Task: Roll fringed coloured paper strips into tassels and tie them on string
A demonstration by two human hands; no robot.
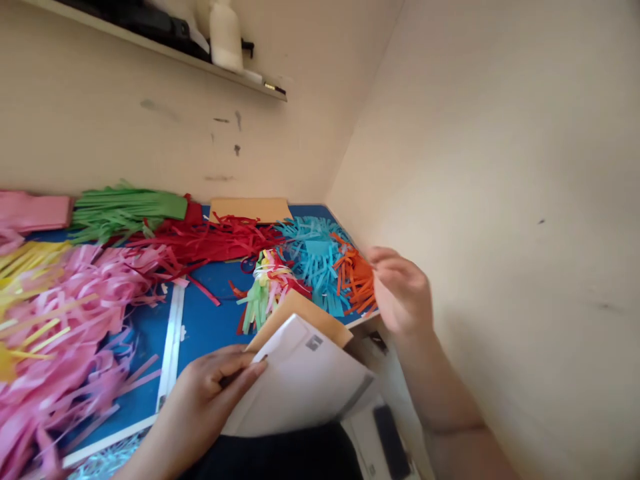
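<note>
My left hand (205,393) is closed around the edge of a white paper packet (300,387), thumb on the front face. A small dark printed mark shows near the packet's upper edge. A tan sheet (295,310) sticks out behind the packet. My right hand (403,293) is raised to the right, apart from the packet, with fingers curled and pressed together. What they hold, if anything, cannot be made out. Beyond the tan sheet lies a bundle of mixed-colour paper strips (270,277) tied with white. Nearest my right hand is orange fringed paper (356,277).
Across the blue table (200,333) lie pink fringed paper (95,300), green fringe (130,207), red fringe (225,237) and blue fringe (317,260). A tan stack (250,209) rests by the wall. Above hangs a shelf (165,53) with a white bottle (226,37).
</note>
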